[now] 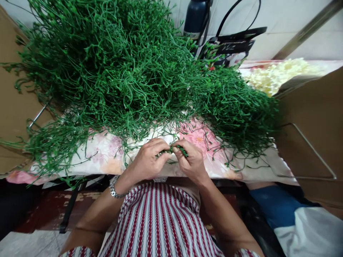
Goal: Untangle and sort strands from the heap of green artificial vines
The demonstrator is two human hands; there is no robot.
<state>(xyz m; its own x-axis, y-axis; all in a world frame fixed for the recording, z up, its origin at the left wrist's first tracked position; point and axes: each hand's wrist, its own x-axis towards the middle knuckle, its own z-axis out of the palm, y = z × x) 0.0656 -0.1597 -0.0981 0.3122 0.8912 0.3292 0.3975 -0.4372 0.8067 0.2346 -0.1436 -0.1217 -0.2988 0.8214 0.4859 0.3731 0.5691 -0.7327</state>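
Observation:
My left hand (151,159) and my right hand (189,157) meet over the near edge of the table, fingertips touching. Each pinches thin green plastic-looking stems (184,151) with small budded tips; part of them is hidden under the fingers. Just beyond my hands spreads a big tangled heap of green stems (125,67). A second, denser pile of the same stems (233,107) lies to the right. Loose stems (57,150) trail over the flowered tablecloth (199,137) at the left.
Cardboard boxes flank the table, a left box (13,89) and a right box (316,125), with bent wires against them. At the back stand a dark bottle (195,18) and a black bag (233,43). Pale yellow pieces (284,73) lie behind the right box. Another person's blue-clothed leg (277,203) shows at the right.

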